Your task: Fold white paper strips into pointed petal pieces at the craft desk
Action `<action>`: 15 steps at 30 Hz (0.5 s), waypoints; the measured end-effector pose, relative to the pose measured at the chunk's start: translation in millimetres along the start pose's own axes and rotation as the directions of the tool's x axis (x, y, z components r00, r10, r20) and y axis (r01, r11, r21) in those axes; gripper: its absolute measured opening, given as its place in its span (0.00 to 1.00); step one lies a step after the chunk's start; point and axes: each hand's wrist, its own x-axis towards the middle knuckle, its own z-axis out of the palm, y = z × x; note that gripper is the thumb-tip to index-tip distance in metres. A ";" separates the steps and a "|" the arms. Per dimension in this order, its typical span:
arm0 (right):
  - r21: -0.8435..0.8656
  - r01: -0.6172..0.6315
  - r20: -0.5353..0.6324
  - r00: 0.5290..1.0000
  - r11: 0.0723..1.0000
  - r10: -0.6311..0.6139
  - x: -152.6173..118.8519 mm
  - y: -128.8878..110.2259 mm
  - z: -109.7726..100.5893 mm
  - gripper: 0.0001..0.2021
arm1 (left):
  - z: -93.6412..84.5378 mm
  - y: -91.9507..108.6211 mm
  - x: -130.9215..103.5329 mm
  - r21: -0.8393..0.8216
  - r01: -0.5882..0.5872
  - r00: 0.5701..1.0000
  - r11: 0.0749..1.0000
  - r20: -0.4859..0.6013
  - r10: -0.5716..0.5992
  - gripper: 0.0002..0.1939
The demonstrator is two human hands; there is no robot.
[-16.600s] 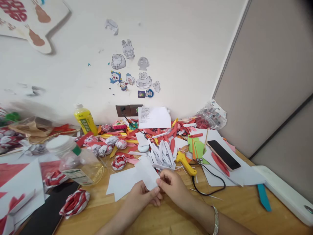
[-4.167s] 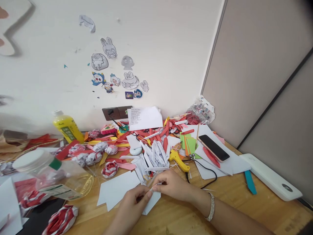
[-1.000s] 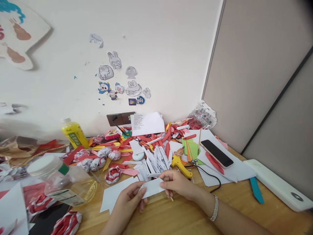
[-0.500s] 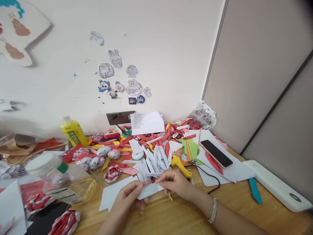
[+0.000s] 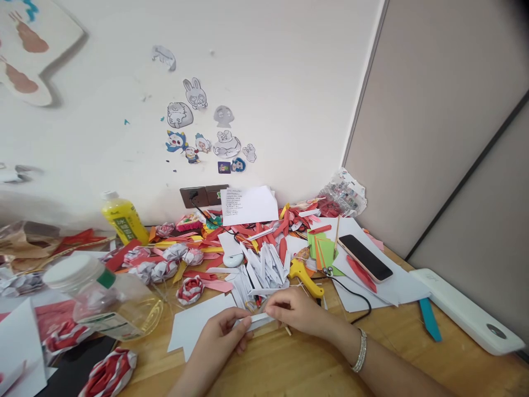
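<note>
A narrow folded strip of white paper [image 5: 257, 321] stretches between my two hands, just above the wooden table. My left hand [image 5: 225, 333] pinches its left end between thumb and fingers. At the other end, my right hand [image 5: 291, 311] grips it with thumb and fingertips; a beaded bracelet circles that wrist. Right behind the hands lies a heap of folded white paper pieces [image 5: 266, 264]. White sheets [image 5: 196, 325] lie flat beside my left hand. A yellow glue gun [image 5: 306, 275] rests close behind my right hand.
To the left stand a clear plastic jar [image 5: 111, 303] and a yellow bottle [image 5: 124, 218]. Red-and-white paper roses [image 5: 109, 372] lie around them. On the right, a phone [image 5: 366, 258] sits on paper, near a long white device [image 5: 467, 311]. A black cable [image 5: 363, 300] curves behind my right forearm.
The white paper between my hands has become narrower, folded over into a slim strip. Both hands keep nearly the same place and still hold it.
</note>
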 end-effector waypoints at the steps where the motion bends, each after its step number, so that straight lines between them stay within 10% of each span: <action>1: -0.008 -0.010 0.006 1.000 1.000 0.010 0.1 -1.3 -0.2 0.13 | 0.4 0.5 -0.4 0.017 -0.003 1.000 1.000 -0.001 0.003 0.18; 15: -0.091 0.004 0.063 0.998 0.996 0.002 1.7 -7.7 0.1 0.10 | 5.0 1.6 -3.5 0.066 0.036 0.998 0.997 0.041 -0.039 0.15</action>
